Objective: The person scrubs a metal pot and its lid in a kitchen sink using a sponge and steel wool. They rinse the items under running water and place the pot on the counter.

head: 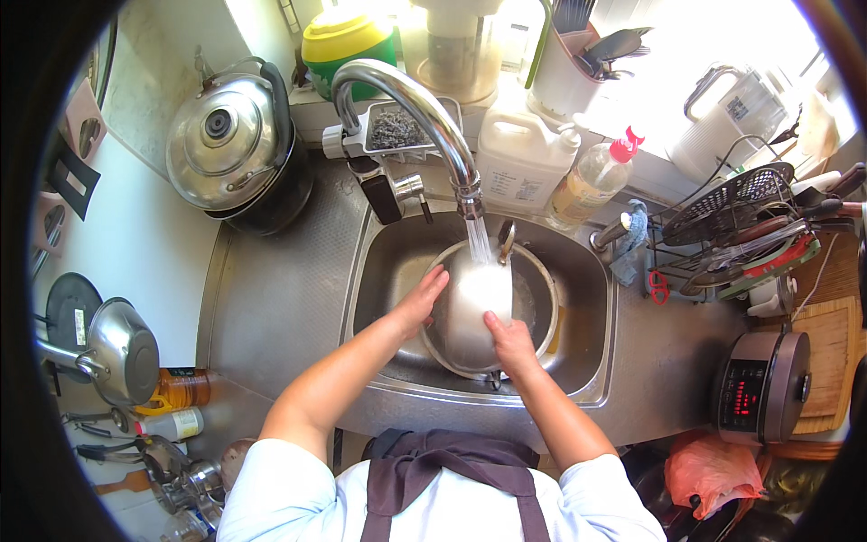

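Observation:
Water runs from the curved chrome faucet [437, 125] onto a shiny metal bowl or lid [477, 298]; glare hides its exact shape. It is tilted over a wide metal pot [535, 298] with side handles, which sits in the stainless steel sink [582, 339]. My right hand [513, 342] grips the right edge of the shiny piece, thumb on top. At its left side is my left hand [421, 301], fingers extended and somewhat apart. Whether those left fingertips touch the metal is unclear.
A large metal kettle [220, 135] stands back left. Behind the sink are a white jug [521, 162] and a pump-top soap bottle [589, 183]. To the right, a dish rack [738, 230] holds utensils above an electric cooker [762, 386]. A saucepan [125, 352] hangs left.

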Available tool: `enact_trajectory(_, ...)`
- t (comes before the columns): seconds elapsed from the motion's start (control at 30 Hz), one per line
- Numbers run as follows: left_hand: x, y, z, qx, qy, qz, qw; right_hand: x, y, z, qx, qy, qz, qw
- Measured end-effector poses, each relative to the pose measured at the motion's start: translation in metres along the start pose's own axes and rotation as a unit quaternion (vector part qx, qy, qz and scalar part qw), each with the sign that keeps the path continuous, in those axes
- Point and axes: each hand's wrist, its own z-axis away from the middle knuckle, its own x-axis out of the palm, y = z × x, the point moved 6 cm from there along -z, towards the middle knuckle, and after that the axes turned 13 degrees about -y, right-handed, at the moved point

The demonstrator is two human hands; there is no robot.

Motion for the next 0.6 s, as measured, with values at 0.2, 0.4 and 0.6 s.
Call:
enact_trajectory(0.2,-0.009,-0.005,-0.021,-0.076,0.026,-0.02,0.997,-0.058,0.008,0.015,-0.078,-0.07,-0.263,0.959)
enact_trajectory(0.4,-0.001,-0.026,-0.057,-0.153,-0.119,0.162,0.968,-0.067,-0.015,0.025,-0.182,-0.072,-0.432,0.88)
enact_trajectory(0.6,0.005,-0.023,-0.087,0.0,-0.128,0.268,0.955,-0.054,-0.032,-0.003,-0.24,-0.017,-0.494,0.835)
